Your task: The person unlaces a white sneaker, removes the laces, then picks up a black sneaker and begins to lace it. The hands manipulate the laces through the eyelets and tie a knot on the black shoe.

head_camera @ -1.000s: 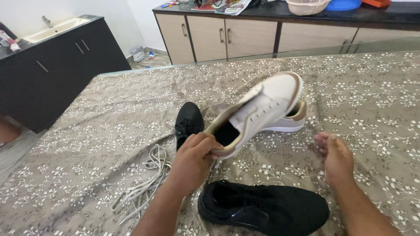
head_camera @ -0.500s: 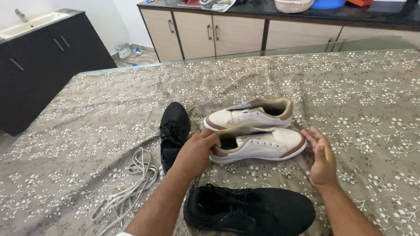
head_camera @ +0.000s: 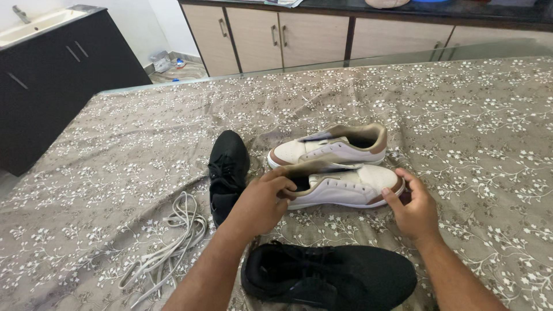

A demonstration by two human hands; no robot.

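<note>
Two white shoes with tan trim lie side by side on a floral cloth. My left hand (head_camera: 262, 198) grips the heel opening of the near white shoe (head_camera: 351, 187). My right hand (head_camera: 412, 204) touches that shoe's toe end with its fingertips. The far white shoe (head_camera: 328, 147) rests just behind it. One black shoe (head_camera: 227, 170) lies left of my left hand. Another black shoe (head_camera: 328, 276) sits below, between my forearms. Loose white laces (head_camera: 173, 242) lie at the left.
The brown floral cloth (head_camera: 472, 126) covers the whole table. Beige cabinets (head_camera: 299, 37) under a dark counter stand behind. A black cabinet (head_camera: 52, 69) with a sink is at the far left.
My left hand brought the near white shoe down from the air onto the cloth beside the other white shoe. My right hand moved in and now touches its toe.
</note>
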